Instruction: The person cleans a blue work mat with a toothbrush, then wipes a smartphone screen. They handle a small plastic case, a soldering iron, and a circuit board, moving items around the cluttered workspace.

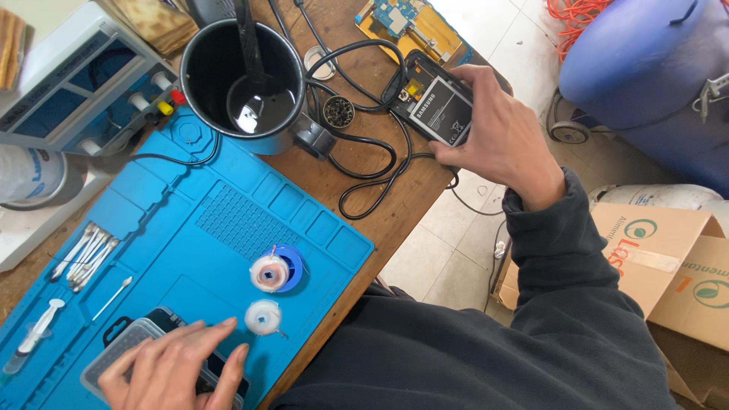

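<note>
Right hand [497, 140] clamped on an opened phone [434, 102], battery exposed, out past the table edge [395, 228]; black cable [364, 163] just beside. Left hand [178, 368] flat, fingers spread on a dark phone [220, 380]. Risk of dropping: nothing beneath.

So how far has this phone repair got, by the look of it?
Done: the phone already has its back cover off, battery exposed. In hand: the right hand holds that phone at the table edge, while the left hand rests on a dark device on the blue mat. Left: the phone is not yet closed, and a bare circuit board lies apart.
</note>
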